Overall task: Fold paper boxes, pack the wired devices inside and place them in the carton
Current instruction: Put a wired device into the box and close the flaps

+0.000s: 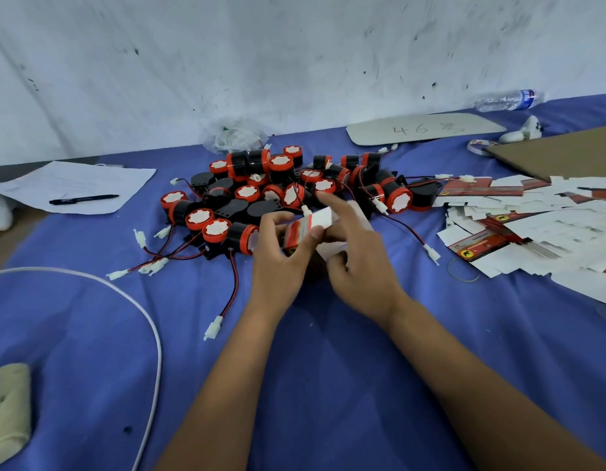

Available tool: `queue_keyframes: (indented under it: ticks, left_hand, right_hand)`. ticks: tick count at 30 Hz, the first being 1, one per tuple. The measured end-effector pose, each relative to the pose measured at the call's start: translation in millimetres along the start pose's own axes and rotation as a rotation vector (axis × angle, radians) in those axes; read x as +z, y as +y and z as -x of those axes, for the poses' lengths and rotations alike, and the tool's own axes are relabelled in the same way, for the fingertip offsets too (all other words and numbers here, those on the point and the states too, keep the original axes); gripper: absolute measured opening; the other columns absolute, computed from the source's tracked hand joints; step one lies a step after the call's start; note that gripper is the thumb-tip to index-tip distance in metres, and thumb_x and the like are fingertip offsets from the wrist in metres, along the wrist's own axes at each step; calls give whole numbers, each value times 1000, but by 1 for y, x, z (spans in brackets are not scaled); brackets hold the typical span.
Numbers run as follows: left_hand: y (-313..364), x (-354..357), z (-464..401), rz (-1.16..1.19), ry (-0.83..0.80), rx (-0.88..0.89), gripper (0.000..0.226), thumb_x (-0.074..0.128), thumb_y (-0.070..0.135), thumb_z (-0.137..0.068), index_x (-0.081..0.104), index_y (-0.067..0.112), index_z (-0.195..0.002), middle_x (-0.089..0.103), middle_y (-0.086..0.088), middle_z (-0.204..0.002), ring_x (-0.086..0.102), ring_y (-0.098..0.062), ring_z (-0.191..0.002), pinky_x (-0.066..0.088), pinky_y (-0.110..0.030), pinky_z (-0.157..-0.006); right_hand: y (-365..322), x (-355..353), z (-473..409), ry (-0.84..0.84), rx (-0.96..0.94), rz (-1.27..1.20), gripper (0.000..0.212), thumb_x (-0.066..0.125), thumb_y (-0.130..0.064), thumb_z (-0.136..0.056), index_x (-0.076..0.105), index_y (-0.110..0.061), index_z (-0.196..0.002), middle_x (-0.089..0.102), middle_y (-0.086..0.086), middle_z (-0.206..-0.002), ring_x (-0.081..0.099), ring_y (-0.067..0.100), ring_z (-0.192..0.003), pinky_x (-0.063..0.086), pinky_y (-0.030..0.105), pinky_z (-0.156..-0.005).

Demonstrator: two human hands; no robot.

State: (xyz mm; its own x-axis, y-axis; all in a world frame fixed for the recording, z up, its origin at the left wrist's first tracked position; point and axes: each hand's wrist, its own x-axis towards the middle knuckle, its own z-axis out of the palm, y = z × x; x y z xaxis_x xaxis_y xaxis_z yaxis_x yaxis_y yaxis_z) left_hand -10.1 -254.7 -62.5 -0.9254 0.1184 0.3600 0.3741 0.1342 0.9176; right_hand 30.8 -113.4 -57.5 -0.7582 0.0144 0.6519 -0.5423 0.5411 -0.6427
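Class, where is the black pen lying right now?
In the head view, the black pen lies on the white paper sheet at the table's far left, left of the device pile.

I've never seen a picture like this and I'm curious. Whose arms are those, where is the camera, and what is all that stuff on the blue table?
There is only one picture, taken by a camera worn on a person's head, looking down. So the arms belong to that person. The left hand and right hand together hold a small red and white paper box that is being folded. Behind them lies a pile of black and red devices with wires. To the right are flat unfolded boxes, ready for folding. On the left a pen rests on a sheet of paper. A water bottle lies by the wall, all on a blue tablecloth.
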Motion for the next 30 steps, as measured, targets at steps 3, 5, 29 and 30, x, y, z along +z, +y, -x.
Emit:
queue_keyframes:
  ticks: [3, 5, 29, 30]
  left_hand:
    - [-5, -6, -4, -38, 71, -49, 41, 64, 46, -98, 49, 28, -132, 61, 12, -113, 61, 1, -102, 48, -14, -78]
    - [-9, -8, -6, -46, 78, -82, 36, 56, 40, -104, 47, 31, -138, 61, 11, -117, 60, 0, -106, 46, -12, -77]
    - [-14, -8, -7, -218, 32, -66, 37, 49, -4, -90, 61, 23, -112, 66, -4, -110, 60, -12, -96, 42, -9, -65]
    - [-13, -8, -7, -213, 27, -62, 37, 49, -4, -90, 61, 25, -111, 66, -2, -109, 60, -10, -94, 42, -7, -65]
  right_hand:
    - [4, -11, -7, 386, 17, 80, 42, 44, -5, -86, 57, -24, -121, 70, -5, -84, 67, 15, -80, 50, 25, -71]
    - [22, -27, -19, 584, 146, 217, 28, 44, -5, -89, 64, -15, -105, 70, 0, -81, 65, 22, -78, 50, 33, -69]
    - [23, -60, -45, 516, 219, 153, 32, 49, -42, -100, 59, -14, -111, 57, -7, -93, 46, 26, -101, 43, 40, -88]
    - [7, -57, -45, 496, 184, 23, 27, 47, -37, -103, 56, -12, -107, 54, -6, -90, 48, 23, -94, 44, 38, -84]
